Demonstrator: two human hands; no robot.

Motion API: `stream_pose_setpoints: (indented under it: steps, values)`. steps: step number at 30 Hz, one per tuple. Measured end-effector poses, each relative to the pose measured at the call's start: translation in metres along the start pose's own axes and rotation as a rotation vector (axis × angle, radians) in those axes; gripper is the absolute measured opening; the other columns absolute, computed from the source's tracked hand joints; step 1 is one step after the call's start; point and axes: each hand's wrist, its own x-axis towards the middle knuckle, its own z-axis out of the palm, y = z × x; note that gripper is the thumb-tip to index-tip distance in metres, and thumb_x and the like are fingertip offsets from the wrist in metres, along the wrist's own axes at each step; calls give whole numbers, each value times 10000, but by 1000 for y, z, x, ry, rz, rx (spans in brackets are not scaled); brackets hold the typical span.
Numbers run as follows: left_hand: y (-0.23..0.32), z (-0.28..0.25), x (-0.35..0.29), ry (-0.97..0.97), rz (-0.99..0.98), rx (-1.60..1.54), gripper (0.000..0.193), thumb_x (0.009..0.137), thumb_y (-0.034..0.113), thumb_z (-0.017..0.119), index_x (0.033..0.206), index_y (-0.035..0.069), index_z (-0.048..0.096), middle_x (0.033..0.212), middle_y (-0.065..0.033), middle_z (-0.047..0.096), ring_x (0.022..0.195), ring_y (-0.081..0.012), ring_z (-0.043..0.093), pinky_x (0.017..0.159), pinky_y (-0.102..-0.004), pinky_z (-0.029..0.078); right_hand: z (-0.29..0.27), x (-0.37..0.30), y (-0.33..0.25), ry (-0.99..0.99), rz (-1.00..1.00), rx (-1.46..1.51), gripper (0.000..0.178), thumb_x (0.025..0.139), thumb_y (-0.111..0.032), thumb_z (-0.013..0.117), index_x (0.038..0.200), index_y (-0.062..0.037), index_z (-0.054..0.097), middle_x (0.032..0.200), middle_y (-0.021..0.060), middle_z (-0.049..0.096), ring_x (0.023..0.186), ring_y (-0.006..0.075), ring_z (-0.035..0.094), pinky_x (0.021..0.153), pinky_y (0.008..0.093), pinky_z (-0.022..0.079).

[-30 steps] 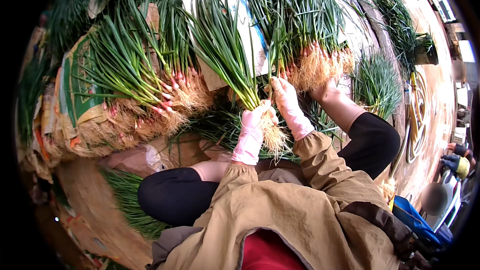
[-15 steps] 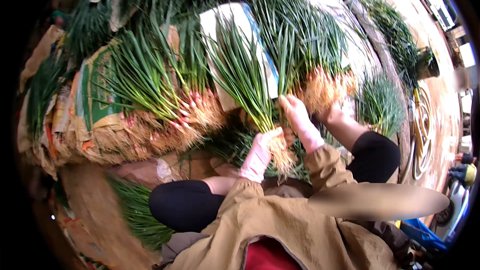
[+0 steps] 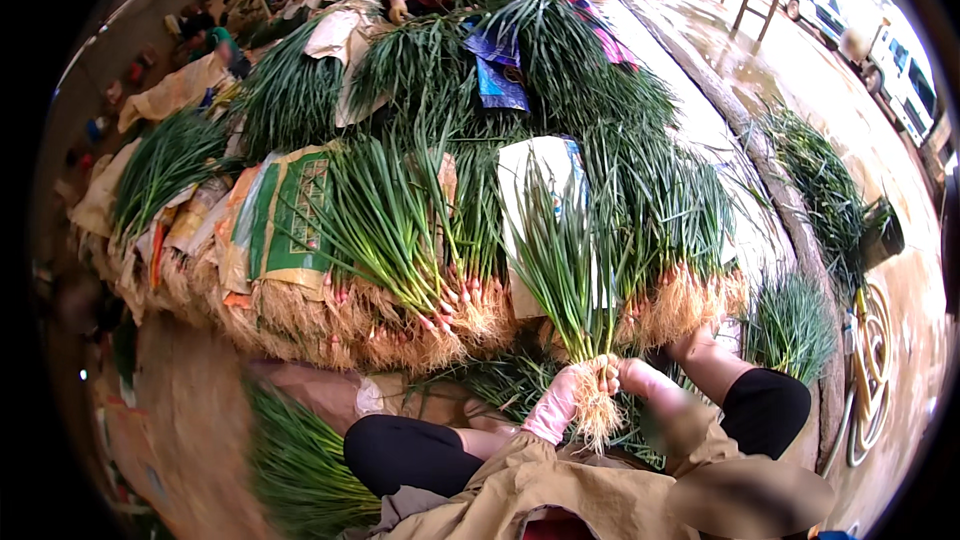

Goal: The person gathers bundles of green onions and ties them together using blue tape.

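A broad heap of long, dark green onion leaves (image 3: 420, 65) fills the upper middle of the frame. Below it, across the centre, runs a row of green onions with pink bulbs and straw-coloured roots (image 3: 400, 240). A loose bunch of slender green onions with pale, bushy roots (image 3: 572, 305) stands at the lower centre, roots down, leaves fanning upward. Behind its leaves lies a white, flat sheet with a blue edge (image 3: 520, 158); left of centre is a green and pale woven plastic sack (image 3: 290, 220), and above centre a crumpled, shiny blue plastic bag (image 3: 498, 75).

The left hand, pale pink over the wrist (image 3: 578, 385), is closed around the bunch just above its roots. The right hand, also covered in pale pink (image 3: 640, 377), is close against the bunch's right side; its fingers are too blurred and hidden to tell whether they grip or merely touch.

Should the left hand slacken, the smooth stems would probably slip and splay; pulling sideways could snag the leaf tips among those behind.

The sack carries a printed panel and the blue bag has paler markings; both are too small and creased to read reliably.
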Motion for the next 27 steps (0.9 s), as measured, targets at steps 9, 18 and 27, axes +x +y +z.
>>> stream_pose_setpoints:
  steps: [9,18,27]
  values:
    - [11,22,-32,-246,78,63,372,940,217,550,1183,-63,525,852,-94,628,739,-187,619,644,-294,522,218,-51,-24,187,-521,-350,249,941,-241,550,1094,-46,573,843,40,645,637,117,584,540,249,477]
    - [38,4,-11,154,49,289,252,956,197,519,1101,-6,556,813,-77,626,711,-176,612,641,-287,509,225,4,-40,811,-511,-1386,393,861,-367,617,887,24,590,667,168,587,616,306,586,602,408,462]
    - [-34,-5,29,-19,52,-74,186,945,159,533,1040,1,550,696,-51,534,636,-196,549,632,-345,486,-43,73,-29,682,-645,-1507,306,957,-321,490,997,-52,629,779,44,646,665,203,586,620,325,468]
